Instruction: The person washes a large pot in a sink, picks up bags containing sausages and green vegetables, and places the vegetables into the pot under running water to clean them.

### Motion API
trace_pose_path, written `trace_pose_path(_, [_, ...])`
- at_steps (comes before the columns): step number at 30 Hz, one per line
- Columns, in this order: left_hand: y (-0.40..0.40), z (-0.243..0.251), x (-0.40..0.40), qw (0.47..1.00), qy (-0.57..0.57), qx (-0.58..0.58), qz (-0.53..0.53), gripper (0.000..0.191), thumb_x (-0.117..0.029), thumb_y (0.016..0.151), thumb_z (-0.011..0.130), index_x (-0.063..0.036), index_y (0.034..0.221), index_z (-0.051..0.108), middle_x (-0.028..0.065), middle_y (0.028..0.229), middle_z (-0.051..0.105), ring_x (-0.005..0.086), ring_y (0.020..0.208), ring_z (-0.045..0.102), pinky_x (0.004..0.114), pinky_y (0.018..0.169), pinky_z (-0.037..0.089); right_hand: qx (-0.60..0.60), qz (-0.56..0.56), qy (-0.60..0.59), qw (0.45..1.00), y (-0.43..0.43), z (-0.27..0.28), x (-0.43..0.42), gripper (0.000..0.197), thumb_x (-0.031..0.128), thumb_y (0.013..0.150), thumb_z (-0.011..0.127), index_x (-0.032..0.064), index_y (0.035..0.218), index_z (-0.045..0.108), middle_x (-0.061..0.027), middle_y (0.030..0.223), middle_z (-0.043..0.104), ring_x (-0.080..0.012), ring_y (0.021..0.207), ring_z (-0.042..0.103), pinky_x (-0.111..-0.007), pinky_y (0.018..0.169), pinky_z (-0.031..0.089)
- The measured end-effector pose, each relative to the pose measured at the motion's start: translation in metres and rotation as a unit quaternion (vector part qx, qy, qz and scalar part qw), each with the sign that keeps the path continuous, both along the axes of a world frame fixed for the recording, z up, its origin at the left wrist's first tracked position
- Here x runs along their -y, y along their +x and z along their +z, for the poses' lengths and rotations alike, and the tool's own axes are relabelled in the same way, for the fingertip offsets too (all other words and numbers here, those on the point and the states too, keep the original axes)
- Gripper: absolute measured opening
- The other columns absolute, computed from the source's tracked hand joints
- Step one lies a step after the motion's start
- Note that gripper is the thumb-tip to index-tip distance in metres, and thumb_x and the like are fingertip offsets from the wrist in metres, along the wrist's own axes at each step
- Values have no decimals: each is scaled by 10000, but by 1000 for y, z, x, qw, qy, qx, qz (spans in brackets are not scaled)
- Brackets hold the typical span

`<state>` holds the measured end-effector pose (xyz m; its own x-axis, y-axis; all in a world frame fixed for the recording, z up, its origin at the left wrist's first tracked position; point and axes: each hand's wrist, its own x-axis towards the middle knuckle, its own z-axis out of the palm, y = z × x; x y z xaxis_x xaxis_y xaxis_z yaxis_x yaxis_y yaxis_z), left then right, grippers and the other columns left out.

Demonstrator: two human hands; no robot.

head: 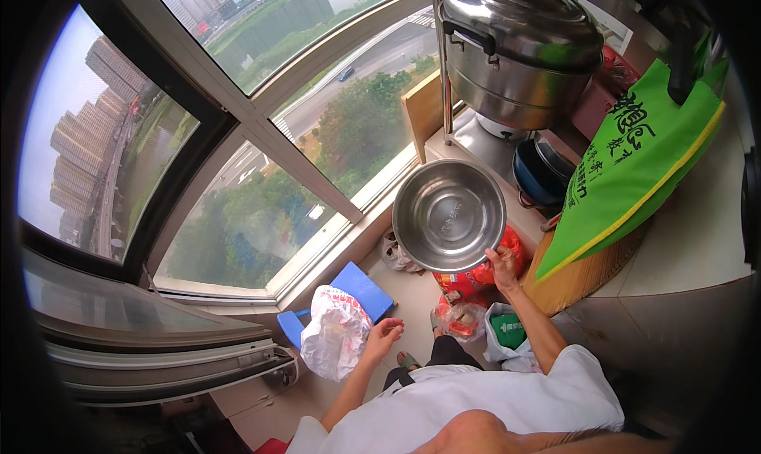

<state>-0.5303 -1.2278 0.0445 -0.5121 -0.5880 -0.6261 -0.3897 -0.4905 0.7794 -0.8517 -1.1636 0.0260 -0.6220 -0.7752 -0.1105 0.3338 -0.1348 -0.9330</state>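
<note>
My right hand (503, 268) grips the rim of a round stainless steel basin (449, 216) at its near right edge. The basin holds nothing, and its inside faces up towards me. My left hand (385, 335) holds nothing, its fingers partly curled and apart. It hovers beside a white plastic bag (336, 334) that bears red writing. That bag rests against a blue plastic stool (362, 290). Below the basin, partly hidden by it, red plastic bags (469, 281) sit on the floor.
A large lidded stainless steel steamer pot (520, 61) stands on a metal rack at the upper right. A green fabric bag (642, 162) drapes over a wooden board (585, 275). Windows (351, 133) line the left side. Clear and white bags (464, 320) crowd the floor by my feet.
</note>
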Motion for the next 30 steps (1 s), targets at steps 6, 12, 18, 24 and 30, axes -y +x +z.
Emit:
trace_pose_path(6, [18, 12, -19, 997, -27, -32, 71, 322, -208, 825, 533, -24, 1082, 474, 64, 1029, 513, 155, 934, 516, 290, 772, 459, 9, 96, 29, 995, 41, 7, -26, 163, 160, 774, 559, 53, 651, 566, 33, 544, 504, -41, 453, 435, -184, 425, 333])
trace_pose_path(12, [59, 39, -70, 937, 145, -199, 250, 474, -344, 841, 475, -28, 1176, 362, 102, 1169, 385, 287, 1008, 468, 444, 811, 452, 83, 241, 28, 967, 94, 4, -65, 155, 142, 774, 546, 31, 670, 571, 14, 589, 545, -36, 478, 447, -172, 432, 338])
trace_pose_path(18, [142, 44, -188, 899, 106, -204, 374, 507, -305, 788, 570, -45, 1160, 344, 94, 1075, 451, 249, 922, 511, 400, 739, 493, 44, 435, 70, 897, 173, 9, -94, 100, 128, 775, 560, 40, 734, 586, 57, 585, 500, -12, 495, 404, -168, 459, 313])
trace_pose_path(24, [217, 38, -346, 797, 69, -218, 559, 391, -169, 764, 583, -25, 1084, 411, 90, 951, 524, 213, 841, 557, 369, 731, 500, 14, 624, 76, 778, 295, 26, -136, 113, 131, 787, 549, 42, 731, 590, 68, 553, 481, -1, 430, 359, -152, 381, 251])
trace_pose_path(30, [215, 38, -500, 618, 37, -221, 753, 346, 21, 703, 471, 22, 1046, 429, 125, 937, 530, 258, 825, 571, 423, 688, 518, -297, 692, -75, 654, 425, 57, -191, 197, 99, 711, 627, 9, 856, 528, -57, 737, 506, -146, 643, 516, -258, 537, 420])
